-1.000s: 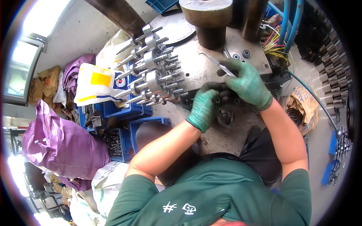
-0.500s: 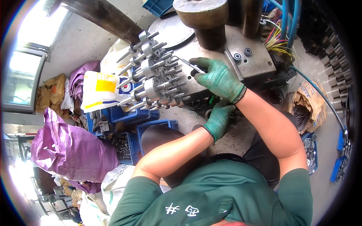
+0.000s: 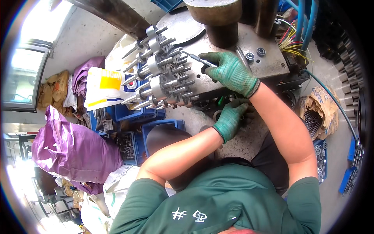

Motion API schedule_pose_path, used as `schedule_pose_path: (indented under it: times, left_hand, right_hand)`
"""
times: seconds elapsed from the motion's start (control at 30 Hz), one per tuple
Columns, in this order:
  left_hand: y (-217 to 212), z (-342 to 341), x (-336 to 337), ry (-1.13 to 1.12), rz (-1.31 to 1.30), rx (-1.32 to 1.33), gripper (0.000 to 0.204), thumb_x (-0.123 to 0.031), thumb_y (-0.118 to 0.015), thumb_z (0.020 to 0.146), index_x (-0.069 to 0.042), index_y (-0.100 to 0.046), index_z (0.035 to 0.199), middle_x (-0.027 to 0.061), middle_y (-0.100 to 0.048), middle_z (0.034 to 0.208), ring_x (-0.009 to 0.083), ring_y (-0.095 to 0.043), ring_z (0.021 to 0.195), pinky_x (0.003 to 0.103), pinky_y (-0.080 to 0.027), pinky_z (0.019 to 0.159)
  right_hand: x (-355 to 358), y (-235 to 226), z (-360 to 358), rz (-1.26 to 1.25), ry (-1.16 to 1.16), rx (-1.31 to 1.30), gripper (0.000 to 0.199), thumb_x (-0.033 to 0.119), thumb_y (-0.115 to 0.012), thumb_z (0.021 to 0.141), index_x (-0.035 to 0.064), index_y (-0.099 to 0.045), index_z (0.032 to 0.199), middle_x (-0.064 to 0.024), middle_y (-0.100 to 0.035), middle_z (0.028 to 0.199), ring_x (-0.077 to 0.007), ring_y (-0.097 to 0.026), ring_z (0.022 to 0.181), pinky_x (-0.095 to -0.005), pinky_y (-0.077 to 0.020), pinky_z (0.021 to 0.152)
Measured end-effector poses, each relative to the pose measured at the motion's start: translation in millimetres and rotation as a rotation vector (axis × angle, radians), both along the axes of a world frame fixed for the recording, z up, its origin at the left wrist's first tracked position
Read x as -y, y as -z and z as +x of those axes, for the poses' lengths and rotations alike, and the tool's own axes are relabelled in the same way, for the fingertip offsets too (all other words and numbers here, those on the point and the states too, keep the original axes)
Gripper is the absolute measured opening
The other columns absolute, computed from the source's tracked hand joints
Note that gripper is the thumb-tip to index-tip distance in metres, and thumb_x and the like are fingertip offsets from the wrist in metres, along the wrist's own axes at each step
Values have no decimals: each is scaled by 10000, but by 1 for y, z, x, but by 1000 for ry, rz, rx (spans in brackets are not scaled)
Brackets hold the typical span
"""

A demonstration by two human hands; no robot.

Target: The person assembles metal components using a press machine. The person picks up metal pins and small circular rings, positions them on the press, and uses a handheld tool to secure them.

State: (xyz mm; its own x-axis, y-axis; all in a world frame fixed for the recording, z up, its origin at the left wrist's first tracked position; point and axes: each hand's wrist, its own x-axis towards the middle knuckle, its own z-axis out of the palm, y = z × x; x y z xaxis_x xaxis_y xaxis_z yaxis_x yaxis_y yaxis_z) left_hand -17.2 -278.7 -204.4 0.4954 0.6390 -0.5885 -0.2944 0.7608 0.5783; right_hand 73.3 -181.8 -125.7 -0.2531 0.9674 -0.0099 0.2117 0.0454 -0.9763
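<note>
The right hand (image 3: 233,73), in a green glove, is closing its fingers around a slim pick (image 3: 200,59). The pick is sticking out toward ten o'clock, its bent tip lying close to the nearest rotors (image 3: 159,86); I cannot tell whether they are touching. The rotors are standing in a row at nine o'clock from the right hand, their shafts tilting. At six o'clock from it, the left hand (image 3: 230,120) is curling its gloved fingers partly inward, and I cannot tell whether it is holding anything. On the block (image 3: 270,69), two bearings (image 3: 250,57) are lying at two o'clock from the right hand, just beside a rod (image 3: 242,57). A paper bag (image 3: 330,117) is holding rods at four o'clock.
</note>
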Motion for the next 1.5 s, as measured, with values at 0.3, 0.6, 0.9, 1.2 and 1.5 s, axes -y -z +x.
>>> schedule_pose_path:
  times: [0.3,0.6,0.9,1.2,1.5]
  left_hand:
    - [1,1,-1,35,25,-42,184,-68,-520,1043,-26,-588,1210,106,-689,928,174,-636,725,314,-514,589]
    - [6,-3,-3,10,40,-69,195,-80,-631,998,-80,-637,1192,55,-695,1002,179,-642,824,345,-524,670]
    - [-5,-6,-3,56,66,-158,191,-141,-680,955,-65,-640,1125,47,-627,857,196,-570,679,398,-501,557]
    - [-2,-7,-9,97,58,-190,270,-173,-642,1009,-72,-591,1255,79,-684,1050,188,-659,868,350,-537,722]
    - [-3,-7,-10,-4,182,-177,267,-246,-655,1019,-88,-611,1230,50,-656,1023,158,-606,851,341,-507,683]
  right_hand:
    - [0,-7,-6,51,7,161,449,118,-697,950,-2,-651,1381,-88,-763,1035,-82,-651,848,-255,-546,773]
    - [7,10,-18,111,48,49,454,88,-652,976,38,-619,1425,-92,-767,1080,-85,-673,892,-258,-560,803]
    - [6,13,-20,140,80,86,442,79,-675,968,20,-626,1404,-130,-752,1154,-123,-702,929,-272,-572,839]
    - [29,-28,-28,-286,-33,-175,574,93,-647,958,-6,-493,1502,-132,-725,1079,-158,-715,933,-275,-582,833]
    - [37,-7,-16,-11,79,-120,777,262,-728,921,-110,-406,1522,-240,-668,1290,-264,-661,1153,-349,-543,969]
